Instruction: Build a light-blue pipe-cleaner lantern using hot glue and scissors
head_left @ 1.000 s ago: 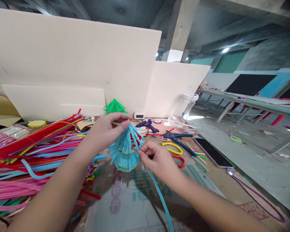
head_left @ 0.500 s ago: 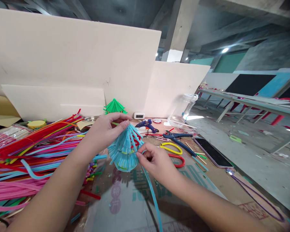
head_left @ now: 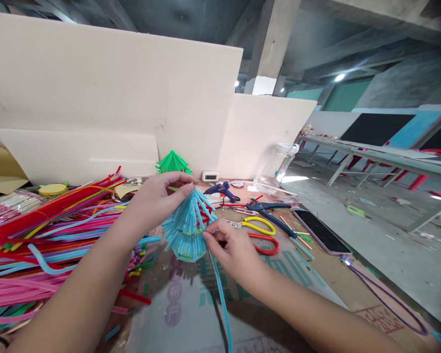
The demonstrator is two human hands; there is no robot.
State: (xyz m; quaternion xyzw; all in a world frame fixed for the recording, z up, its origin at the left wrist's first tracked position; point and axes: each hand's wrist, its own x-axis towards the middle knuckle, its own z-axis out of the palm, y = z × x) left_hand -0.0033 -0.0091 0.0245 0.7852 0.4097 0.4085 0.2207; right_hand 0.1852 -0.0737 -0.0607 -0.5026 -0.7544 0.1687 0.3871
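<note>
A light blue, tiered, umbrella-shaped model [head_left: 186, 241] made of pipe cleaners hangs above the work surface, its layers flaring downward. My left hand [head_left: 167, 193] grips it by the pointed top, thumb and fingers closed; part of the tip is hidden. At its right edge, my right hand [head_left: 230, 245] pinches a long blue pipe cleaner [head_left: 220, 289] between thumb and forefinger. The free end trails down toward the bottom of the view. Behind my left hand stands a similar green model [head_left: 172, 162], partly covered.
Bundles of coloured pipe cleaners [head_left: 66, 238] fill the left. A glue gun [head_left: 222, 190], yellow-handled pliers [head_left: 259, 225], a red handle [head_left: 266, 245], blue pliers [head_left: 270, 211] and a phone [head_left: 321, 231] lie right. Behind are a small clock [head_left: 209, 176], clear jug [head_left: 277, 164] and white boards [head_left: 110, 88].
The view has shifted slightly, so everything sits a little further left. Both hands keep their grips, and the trailing end of the pipe cleaner has swung somewhat left.
</note>
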